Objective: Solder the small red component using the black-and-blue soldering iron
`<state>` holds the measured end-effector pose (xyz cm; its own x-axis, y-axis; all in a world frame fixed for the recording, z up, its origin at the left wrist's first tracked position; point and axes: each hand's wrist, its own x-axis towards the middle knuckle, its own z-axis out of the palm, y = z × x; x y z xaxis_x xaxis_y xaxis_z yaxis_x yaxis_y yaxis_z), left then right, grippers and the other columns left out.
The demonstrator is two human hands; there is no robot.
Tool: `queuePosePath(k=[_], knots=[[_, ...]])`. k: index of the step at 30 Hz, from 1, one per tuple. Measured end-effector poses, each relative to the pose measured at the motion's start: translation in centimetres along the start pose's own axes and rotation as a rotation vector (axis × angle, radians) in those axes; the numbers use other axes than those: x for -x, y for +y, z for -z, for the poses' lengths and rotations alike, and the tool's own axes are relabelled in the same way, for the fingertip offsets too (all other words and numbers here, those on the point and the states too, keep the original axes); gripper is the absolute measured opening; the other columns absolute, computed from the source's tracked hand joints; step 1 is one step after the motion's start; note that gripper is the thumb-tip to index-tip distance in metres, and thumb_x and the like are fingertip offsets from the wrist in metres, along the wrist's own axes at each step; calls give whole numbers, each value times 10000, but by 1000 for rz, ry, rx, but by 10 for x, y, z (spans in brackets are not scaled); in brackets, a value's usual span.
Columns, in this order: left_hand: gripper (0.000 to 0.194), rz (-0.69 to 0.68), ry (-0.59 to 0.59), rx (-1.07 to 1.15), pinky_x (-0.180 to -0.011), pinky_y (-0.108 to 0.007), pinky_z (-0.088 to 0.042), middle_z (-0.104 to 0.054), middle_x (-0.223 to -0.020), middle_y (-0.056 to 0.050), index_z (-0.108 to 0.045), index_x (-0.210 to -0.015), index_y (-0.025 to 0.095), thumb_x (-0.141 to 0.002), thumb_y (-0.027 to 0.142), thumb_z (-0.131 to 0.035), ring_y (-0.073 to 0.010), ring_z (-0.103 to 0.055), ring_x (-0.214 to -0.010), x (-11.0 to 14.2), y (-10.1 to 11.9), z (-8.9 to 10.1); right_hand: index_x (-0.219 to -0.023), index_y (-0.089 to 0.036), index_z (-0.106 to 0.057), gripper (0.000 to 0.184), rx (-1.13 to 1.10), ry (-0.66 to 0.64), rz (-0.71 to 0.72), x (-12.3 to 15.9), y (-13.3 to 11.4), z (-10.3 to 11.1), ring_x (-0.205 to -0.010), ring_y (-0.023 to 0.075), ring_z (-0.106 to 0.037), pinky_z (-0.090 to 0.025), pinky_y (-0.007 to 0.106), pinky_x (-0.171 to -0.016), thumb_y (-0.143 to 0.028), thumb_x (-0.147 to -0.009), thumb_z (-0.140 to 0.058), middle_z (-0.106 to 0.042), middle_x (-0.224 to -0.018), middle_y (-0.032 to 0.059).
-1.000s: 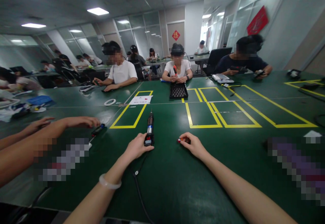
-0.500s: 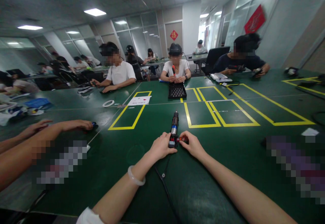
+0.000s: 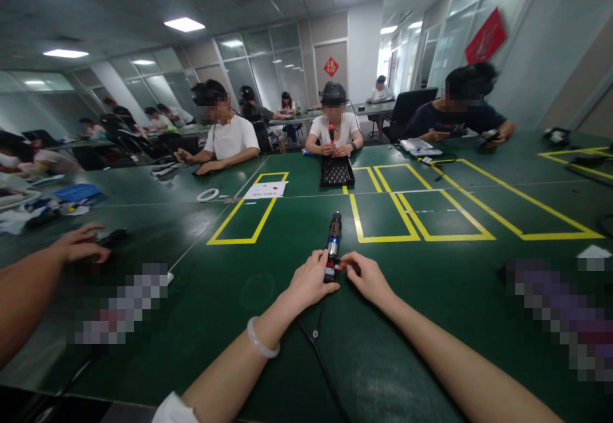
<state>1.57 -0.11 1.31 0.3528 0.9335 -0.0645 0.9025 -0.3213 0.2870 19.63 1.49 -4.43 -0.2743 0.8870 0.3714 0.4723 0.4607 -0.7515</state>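
A drill-like power tool [image 3: 334, 230] lies on the green table, its narrow dark tip pointing away from me. Its body shows a dark front, a silver section with a blue band, and a red and black rear. My left hand [image 3: 311, 281] is closed around the rear from the left, thumb along its near end. At the tool's right side, my right hand [image 3: 366, 276] pinches a small orange-red piece [image 3: 341, 266], too small to identify. Whether that piece is attached to the tool I cannot tell. A black cable [image 3: 320, 353] runs across the table below my hands.
Yellow tape outlines [image 3: 385, 239] mark the table. Across from me, a person holds a red-and-black tool above a black tray [image 3: 337, 180] of small parts. A co-worker's hand [image 3: 83, 244] is at left, near a dark object. A white ring [image 3: 207, 195] and a paper sheet [image 3: 266, 190] lie beyond.
The co-worker's arms at left have drawn back leftward; one hand now shows by a dark object. My hands stay on the tool with little change, while the whole view has shifted slightly.
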Motion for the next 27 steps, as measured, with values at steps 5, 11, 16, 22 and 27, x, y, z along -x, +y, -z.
queuePosePath(k=[5, 11, 16, 22, 27], knots=[[689, 72, 72, -99, -817, -370, -472, -463, -1223, -132, -327, -1342, 211, -807, 629, -440, -278, -544, -1071, -4, 8, -7, -983, -217, -558, 233, -72, 5, -44, 0, -2, 2, -778, 188, -669, -475, 288, -703, -109, -809, -448, -720, -884, 32], [633, 99, 145, -188, -787, -357, -470, -471, -1180, -137, -309, -1358, 193, -851, 557, -414, -275, -531, -1048, -7, 8, -13, -969, -228, -522, 209, -128, -54, -34, 2, -7, 0, -829, 183, -681, -480, 287, -740, -103, -821, -442, -725, -924, 24], [649, 100, 142, -202, -793, -345, -466, -471, -1185, -119, -281, -1390, 222, -841, 522, -453, -266, -520, -1060, 2, -4, -13, -941, -219, -537, 204, -120, -86, 49, 5, -13, -3, -875, 176, -638, -466, 282, -775, -85, -818, -444, -680, -926, 27], [660, 122, 162, -236, -787, -324, -461, -481, -1215, -109, -290, -1403, 237, -834, 528, -457, -245, -531, -1036, 26, -29, -4, -927, -212, -553, 185, -72, -95, 76, 5, -9, 0, -776, 156, -583, -445, 258, -709, -94, -824, -456, -631, -872, 18], [640, 218, 150, -230, -776, -326, -469, -476, -1253, -114, -307, -1408, 230, -847, 517, -414, -244, -547, -1018, 54, -67, 10, -882, -206, -552, 136, -91, -94, 51, 4, -2, 1, -709, 142, -560, -421, 238, -651, -110, -830, -470, -605, -808, 6]])
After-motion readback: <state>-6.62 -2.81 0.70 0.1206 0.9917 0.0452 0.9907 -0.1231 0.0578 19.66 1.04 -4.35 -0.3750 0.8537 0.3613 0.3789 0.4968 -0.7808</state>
